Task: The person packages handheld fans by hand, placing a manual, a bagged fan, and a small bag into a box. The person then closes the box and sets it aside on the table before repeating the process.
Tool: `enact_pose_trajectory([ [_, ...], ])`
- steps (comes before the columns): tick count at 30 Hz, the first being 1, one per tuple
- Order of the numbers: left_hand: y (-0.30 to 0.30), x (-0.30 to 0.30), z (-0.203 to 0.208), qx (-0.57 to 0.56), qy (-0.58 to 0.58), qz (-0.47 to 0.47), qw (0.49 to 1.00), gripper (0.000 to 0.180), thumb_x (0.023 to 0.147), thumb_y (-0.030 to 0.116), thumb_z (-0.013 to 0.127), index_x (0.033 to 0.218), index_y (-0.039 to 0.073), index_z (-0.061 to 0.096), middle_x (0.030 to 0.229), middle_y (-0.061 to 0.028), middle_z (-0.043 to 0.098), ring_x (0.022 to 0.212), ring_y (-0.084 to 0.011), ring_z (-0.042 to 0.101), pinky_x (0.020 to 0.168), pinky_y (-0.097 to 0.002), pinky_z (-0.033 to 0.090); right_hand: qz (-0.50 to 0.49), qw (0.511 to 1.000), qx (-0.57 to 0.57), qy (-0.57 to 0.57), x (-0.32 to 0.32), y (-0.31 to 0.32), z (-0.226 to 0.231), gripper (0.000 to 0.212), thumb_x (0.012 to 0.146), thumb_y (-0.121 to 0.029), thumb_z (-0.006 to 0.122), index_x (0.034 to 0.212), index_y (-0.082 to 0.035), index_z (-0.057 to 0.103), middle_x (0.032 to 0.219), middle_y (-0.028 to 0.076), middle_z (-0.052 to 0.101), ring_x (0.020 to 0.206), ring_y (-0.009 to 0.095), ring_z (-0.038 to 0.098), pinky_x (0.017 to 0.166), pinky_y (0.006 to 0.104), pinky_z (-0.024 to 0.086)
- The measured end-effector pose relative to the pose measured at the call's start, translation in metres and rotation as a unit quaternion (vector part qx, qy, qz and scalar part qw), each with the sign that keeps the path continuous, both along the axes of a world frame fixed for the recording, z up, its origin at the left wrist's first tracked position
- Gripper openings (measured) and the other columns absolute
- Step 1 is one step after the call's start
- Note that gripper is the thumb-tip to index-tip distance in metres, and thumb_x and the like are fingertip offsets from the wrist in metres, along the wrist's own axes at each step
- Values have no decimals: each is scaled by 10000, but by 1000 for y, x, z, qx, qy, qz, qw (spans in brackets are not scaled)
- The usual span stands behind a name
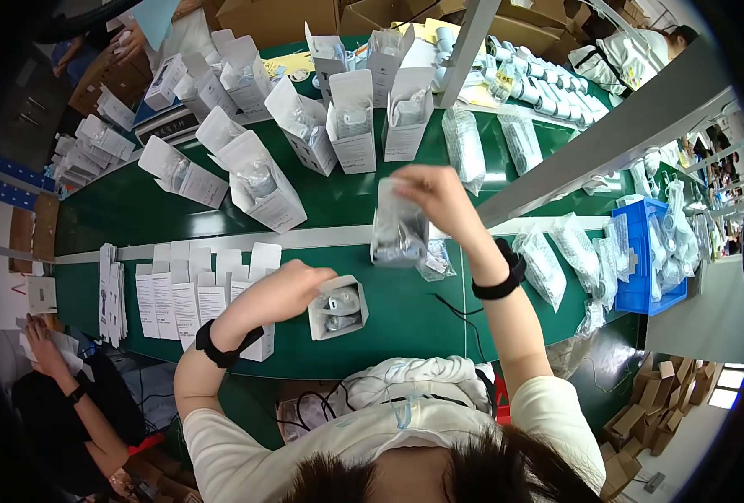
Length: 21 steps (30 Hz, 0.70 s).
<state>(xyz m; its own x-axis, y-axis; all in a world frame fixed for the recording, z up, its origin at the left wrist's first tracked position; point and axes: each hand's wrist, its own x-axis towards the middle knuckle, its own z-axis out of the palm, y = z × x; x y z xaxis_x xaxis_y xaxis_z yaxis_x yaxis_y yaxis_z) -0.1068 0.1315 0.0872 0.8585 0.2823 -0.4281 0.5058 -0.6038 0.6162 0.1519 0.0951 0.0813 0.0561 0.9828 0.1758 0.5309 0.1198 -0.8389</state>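
My left hand (298,287) is closed at the upper left edge of an open white box (360,329). Inside the box sit wrapped pale parts (341,303). Higher up and to the right, my right hand (432,197) pinches the top of a translucent plastic bag (399,228) with greyish contents, which I cannot make out clearly. The bag hangs above the green table, right of the box. A small clear packet (436,261) lies just beside it.
Several filled open boxes (353,126) stand across the raised green surface (338,197). Upright white cartons (183,302) line the left. Bubble-wrapped packs (541,268) lie near a blue bin (632,289) on the right. A grey metal post (590,138) slants overhead. Other people work nearby.
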Motion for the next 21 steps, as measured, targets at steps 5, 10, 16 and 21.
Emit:
enact_pose_trajectory([
  [5, 54, 13, 8, -68, -130, 230, 962, 347, 721, -53, 517, 1065, -11, 509, 881, -106, 586, 642, -139, 578, 537, -259, 491, -29, 998, 34, -40, 25, 71, -8, 181, 745, -68, 599, 897, 31, 599, 725, 135, 619, 632, 207, 581, 621, 282, 456],
  [10, 108, 38, -14, -52, -212, 351, 911, 366, 727, -57, 509, 1089, -5, 501, 923, -92, 584, 683, -130, 569, 536, -261, 488, -138, 977, 124, -109, 21, 82, -27, 272, 719, -52, 603, 986, -14, 574, 929, 139, 585, 869, 278, 551, 759, 330, 435],
  [16, 113, 33, -32, 203, -256, 377, 867, 378, 742, -24, 524, 1117, 1, 479, 988, -116, 560, 773, -227, 567, 615, -293, 475, -134, 942, 237, -196, -24, -36, -76, 345, 704, -58, 594, 1043, -83, 538, 1127, 146, 468, 1125, 321, 399, 939, 454, 315],
  [21, 13, 80, -21, 463, -374, 327, 734, 364, 705, -71, 501, 1057, 20, 487, 1103, -143, 474, 1017, -346, 457, 874, -375, 367, 19, 921, -43, -386, -3, -143, -181, 340, 706, -94, 546, 1044, -68, 559, 1137, 105, 485, 1117, 294, 408, 919, 440, 340],
])
